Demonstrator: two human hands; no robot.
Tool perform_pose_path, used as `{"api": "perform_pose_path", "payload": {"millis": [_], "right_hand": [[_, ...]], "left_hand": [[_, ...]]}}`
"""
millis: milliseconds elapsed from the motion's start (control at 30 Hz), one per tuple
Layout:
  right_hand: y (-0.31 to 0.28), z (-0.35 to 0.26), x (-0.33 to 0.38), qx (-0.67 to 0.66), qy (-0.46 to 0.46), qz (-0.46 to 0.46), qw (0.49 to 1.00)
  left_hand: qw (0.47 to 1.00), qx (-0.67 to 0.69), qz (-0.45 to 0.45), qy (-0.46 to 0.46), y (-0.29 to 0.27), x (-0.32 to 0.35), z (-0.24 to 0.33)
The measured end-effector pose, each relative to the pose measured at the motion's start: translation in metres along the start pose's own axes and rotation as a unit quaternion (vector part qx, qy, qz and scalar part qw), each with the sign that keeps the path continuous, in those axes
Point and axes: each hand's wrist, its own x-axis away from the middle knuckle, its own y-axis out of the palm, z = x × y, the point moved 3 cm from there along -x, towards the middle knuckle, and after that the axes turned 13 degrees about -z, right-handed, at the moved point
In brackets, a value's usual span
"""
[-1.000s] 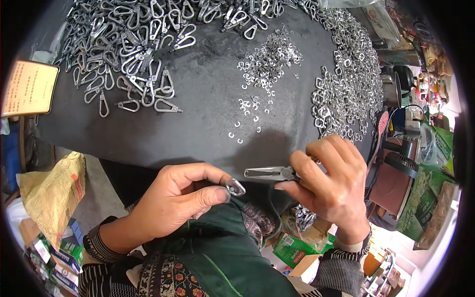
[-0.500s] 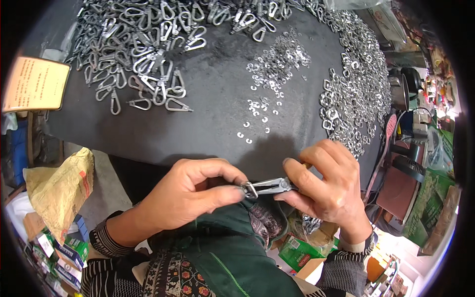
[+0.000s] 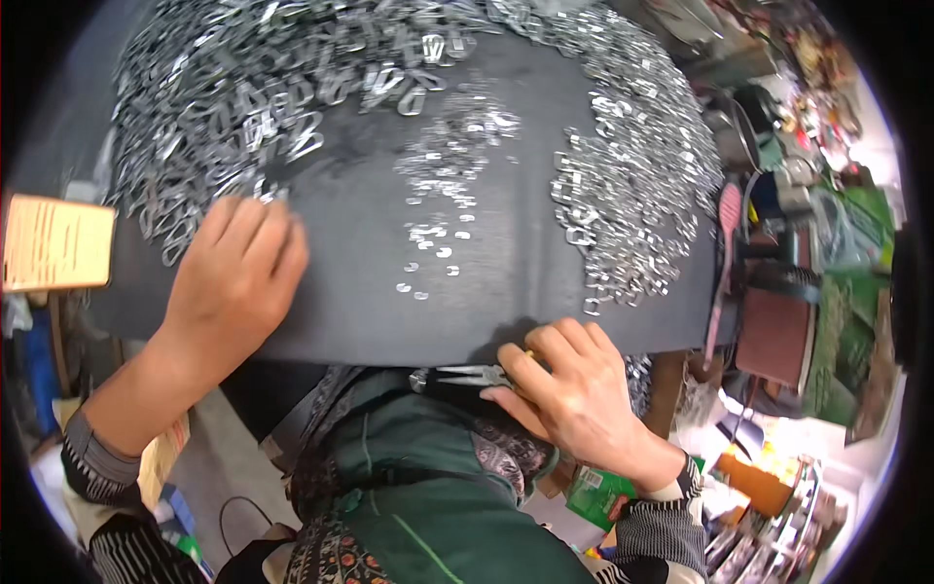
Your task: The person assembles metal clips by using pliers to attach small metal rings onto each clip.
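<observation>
My left hand point(image 3: 238, 263) is over the near edge of a large heap of metal snap hooks point(image 3: 292, 73) at the far left. Its fingers are smeared by motion and their tips are hidden, so I cannot tell whether they grip a hook. At the table's near edge my right hand point(image 3: 574, 394) is closed around a pair of pliers point(image 3: 472, 372) pointing left. A small metal loop point(image 3: 418, 380) shows at the pliers' tips, above my green apron. Small C-shaped metal rings point(image 3: 438, 234) lie scattered between the hands, farther out.
A heap of small metal loops point(image 3: 632, 185) covers the dark table's point(image 3: 496, 316) right side. A pale orange card point(image 3: 58, 243) stands at the left edge. Beyond the right edge are a pink swatter point(image 3: 727, 219) and a brown board point(image 3: 773, 360).
My left hand has let go of the metal piece at the pliers and moved left and away to the snap hooks. My right hand, still holding the pliers, appears lower and further left.
</observation>
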Motion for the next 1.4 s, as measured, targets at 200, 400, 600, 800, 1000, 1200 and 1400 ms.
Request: {"api": "perform_pose_path", "payload": {"millis": [200,400,600,800,1000,1200,1400], "right_hand": [[-0.021,0.056,-0.010,0.011,0.104,0.169,0.980],[-0.021,0.101,-0.051,0.151,0.197,0.207,0.946],[-0.016,0.104,-0.046,0.075,0.208,0.211,0.952],[-0.029,0.102,-0.020,0.048,0.207,0.242,0.947],[-0.032,0.081,-0.002,0.017,0.209,0.240,0.948],[-0.017,0.047,-0.010,-0.083,0.164,0.186,0.965],[-0.002,0.020,-0.016,-0.372,0.115,0.120,0.913]], "left_hand": [[0.999,0.004,0.020,-0.039,0.004,-0.006,0.000],[0.968,0.175,0.115,-0.142,-0.005,-0.005,-0.014],[0.823,0.401,0.257,-0.310,0.008,0.025,-0.029],[0.628,0.679,0.174,-0.338,-0.005,0.038,-0.038],[0.912,0.259,0.130,-0.290,-0.007,0.031,0.014],[0.878,0.314,0.134,-0.334,-0.004,0.031,0.002],[0.562,0.704,0.201,-0.384,0.004,0.057,0.002]]}}
